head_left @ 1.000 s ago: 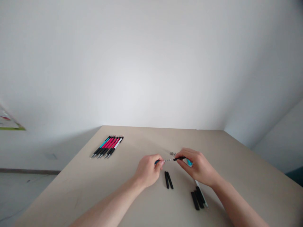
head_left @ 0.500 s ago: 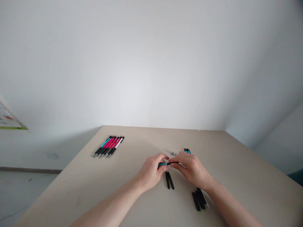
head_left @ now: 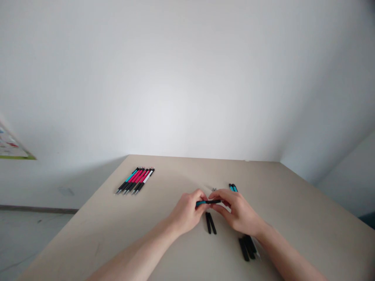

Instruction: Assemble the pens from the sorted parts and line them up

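My left hand (head_left: 187, 210) pinches the blue barrel of a pen (head_left: 213, 201), held nearly level just above the table. The pen's black grip section points right, between the thumb and fingers of my right hand (head_left: 237, 208). The right fingers curl around that grip; their exact contact is partly hidden. Below the hands lie two black grip tubes (head_left: 210, 223) side by side. Small silvery pieces (head_left: 214, 189) sit just behind the fingers. Two blue barrels with black ends (head_left: 233, 187) stick out behind my right hand, which covers the rest.
At the left on the beige table (head_left: 164, 249) lies a row of several pens (head_left: 136, 180) with blue, pink and white barrels. Several black tubes (head_left: 246, 248) and thin pale rods (head_left: 258, 251) are beneath my right forearm. A white wall (head_left: 187, 97) rises behind the table.
My right thumb and fingers have spread slightly, baring more of the pen's black grip section. The left hand keeps its hold, and the view has shifted a little.
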A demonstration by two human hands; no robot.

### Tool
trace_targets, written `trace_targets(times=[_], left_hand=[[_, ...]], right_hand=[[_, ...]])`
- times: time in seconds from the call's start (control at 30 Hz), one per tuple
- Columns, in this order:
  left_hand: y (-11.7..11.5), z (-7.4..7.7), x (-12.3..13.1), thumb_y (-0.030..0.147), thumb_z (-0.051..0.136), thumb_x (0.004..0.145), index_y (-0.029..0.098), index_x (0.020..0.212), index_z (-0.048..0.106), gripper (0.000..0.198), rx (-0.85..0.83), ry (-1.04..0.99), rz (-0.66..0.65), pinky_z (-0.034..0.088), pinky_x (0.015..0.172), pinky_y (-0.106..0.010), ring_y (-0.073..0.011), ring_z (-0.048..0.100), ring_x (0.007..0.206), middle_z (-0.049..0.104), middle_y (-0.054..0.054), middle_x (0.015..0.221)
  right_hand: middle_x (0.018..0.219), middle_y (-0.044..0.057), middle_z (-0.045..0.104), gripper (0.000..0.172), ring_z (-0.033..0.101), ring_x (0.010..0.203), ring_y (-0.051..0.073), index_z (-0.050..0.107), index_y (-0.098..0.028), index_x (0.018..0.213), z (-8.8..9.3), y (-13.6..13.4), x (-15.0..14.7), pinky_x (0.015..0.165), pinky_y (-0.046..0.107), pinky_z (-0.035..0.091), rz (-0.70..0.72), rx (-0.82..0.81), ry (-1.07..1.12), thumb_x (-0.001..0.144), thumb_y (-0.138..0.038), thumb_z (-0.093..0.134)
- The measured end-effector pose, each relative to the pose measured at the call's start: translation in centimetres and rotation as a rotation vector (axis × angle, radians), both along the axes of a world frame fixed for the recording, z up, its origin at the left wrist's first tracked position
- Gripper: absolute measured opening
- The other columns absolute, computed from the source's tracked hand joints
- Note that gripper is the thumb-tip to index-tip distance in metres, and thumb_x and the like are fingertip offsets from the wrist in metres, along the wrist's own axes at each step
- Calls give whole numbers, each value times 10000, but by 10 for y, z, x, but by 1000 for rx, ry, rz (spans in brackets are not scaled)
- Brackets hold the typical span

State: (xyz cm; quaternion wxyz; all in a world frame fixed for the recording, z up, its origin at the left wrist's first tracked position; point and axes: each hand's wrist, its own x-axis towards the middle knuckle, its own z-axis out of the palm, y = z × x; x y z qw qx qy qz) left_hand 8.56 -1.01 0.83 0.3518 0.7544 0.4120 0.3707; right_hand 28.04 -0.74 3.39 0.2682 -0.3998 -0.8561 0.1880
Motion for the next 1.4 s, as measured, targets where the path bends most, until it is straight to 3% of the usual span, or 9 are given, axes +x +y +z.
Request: trace_targets(times=[0.23, 0.4, 0.53, 0.7, 0.83, 0.97, 1.1, 1.2, 1.4], left_hand=[[1, -4, -1, 206, 583, 831, 196, 859, 594, 31, 8, 83, 32, 422, 613, -195, -138, 623, 668, 686, 1, 753], [0, -1, -2, 215, 583, 838, 201, 863, 596, 31, 33, 115, 33, 422, 621, -197, -143, 630, 693, 693, 1, 768], [-1, 1, -2, 217, 598, 831, 202, 858, 595, 31, 40, 125, 16, 429, 638, -196, -145, 637, 729, 701, 1, 801], [-1, 1, -1, 217, 594, 833, 203, 854, 596, 25, 50, 149, 24, 429, 625, -194, -142, 639, 719, 701, 4, 790], [0, -1, -2, 229, 636, 808, 209, 878, 603, 79, 52, 152, 28, 440, 641, -192, -142, 648, 743, 712, 8, 824], [1, -3, -2, 231, 659, 793, 212, 886, 607, 108, 50, 161, 37, 445, 646, -191, -144, 653, 756, 717, 8, 837], [1, -2, -2, 244, 654, 803, 212, 886, 604, 102, 45, 142, 6, 453, 664, -191, -142, 658, 765, 717, 9, 838], [0, -1, -2, 243, 639, 813, 211, 872, 603, 76, 55, 142, 11, 456, 672, -193, -142, 659, 768, 717, 8, 841], [0, 0, -2, 225, 621, 820, 215, 886, 606, 68, 62, 161, 16, 462, 687, -200, -148, 660, 788, 720, 2, 859]], right_hand=[[706, 29, 629, 218, 561, 676, 158, 643, -196, 803, 3, 1, 3, 627, 259, 401, -17, 42, 2, 916, -229, 460], [721, 35, 608, 168, 545, 684, 167, 647, -199, 872, 3, 1, 2, 613, 264, 381, -19, 61, -76, 902, -244, 487], [652, 37, 567, 322, 523, 636, 161, 607, -182, 710, 2, 2, 2, 606, 270, 371, -41, 68, -117, 944, -256, 398], [721, 43, 587, 176, 527, 675, 172, 615, -184, 838, 2, 2, 2, 612, 273, 365, -22, 87, -146, 908, -264, 474], [664, 48, 553, 338, 510, 631, 168, 584, -174, 707, 1, 3, 1, 598, 277, 365, -38, 90, -152, 952, -288, 380], [724, 53, 578, 223, 529, 679, 177, 611, -176, 834, -2, 3, 3, 614, 280, 370, -7, 87, -153, 927, -280, 438], [687, 49, 558, 278, 519, 652, 171, 596, -175, 760, -3, 2, 4, 609, 282, 367, -9, 82, -164, 940, -278, 411], [738, 52, 581, 171, 531, 690, 178, 599, -179, 846, -2, 2, 4, 620, 281, 371, 11, 75, -157, 909, -276, 473], [742, 54, 583, 201, 531, 692, 178, 592, -177, 845, 0, 0, 2, 629, 284, 382, 25, 68, -147, 924, -287, 442]])
